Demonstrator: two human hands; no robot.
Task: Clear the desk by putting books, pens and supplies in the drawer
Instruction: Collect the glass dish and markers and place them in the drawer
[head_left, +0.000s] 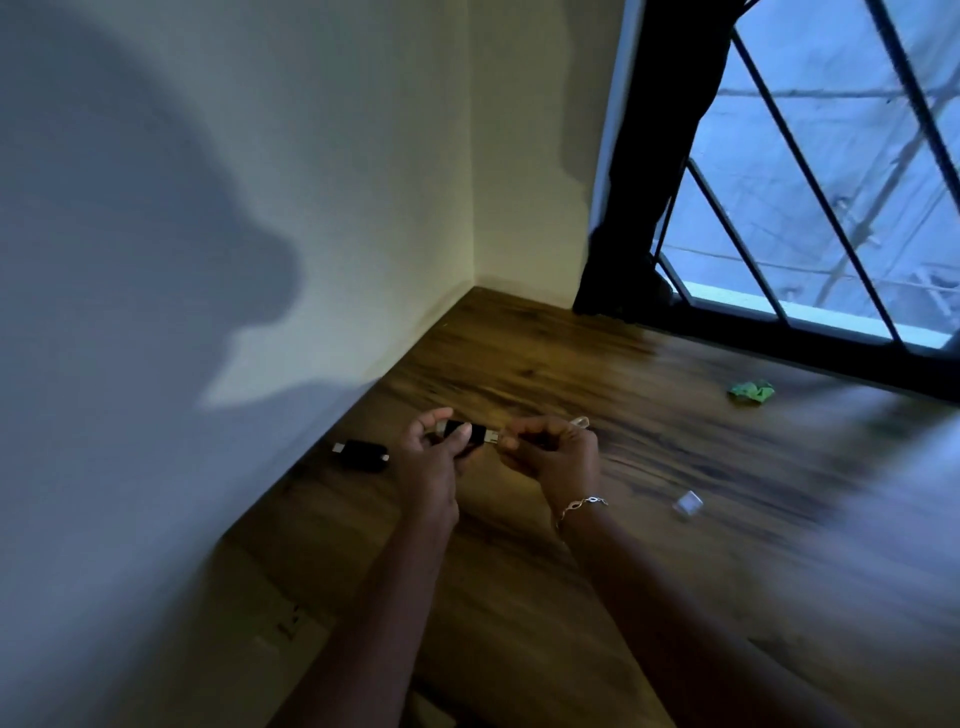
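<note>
A short black pen-like stick (361, 453) lies on the brown wood-grain desk (498, 597) by the wall, long axis left to right, just left of the left hand (431, 460), the nearer one. That hand curls round a second short black stick with silvery ends (464, 433), held level above the desk, while the right hand (557, 457) pinches its right end, forearms reaching forward side by side. Further right lie a small clear cap (687, 503) and a crumpled green scrap (750, 390); no drawer shows.

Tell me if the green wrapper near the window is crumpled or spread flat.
Crumpled: the green wrapper lies bunched and creased on the desk.
</note>
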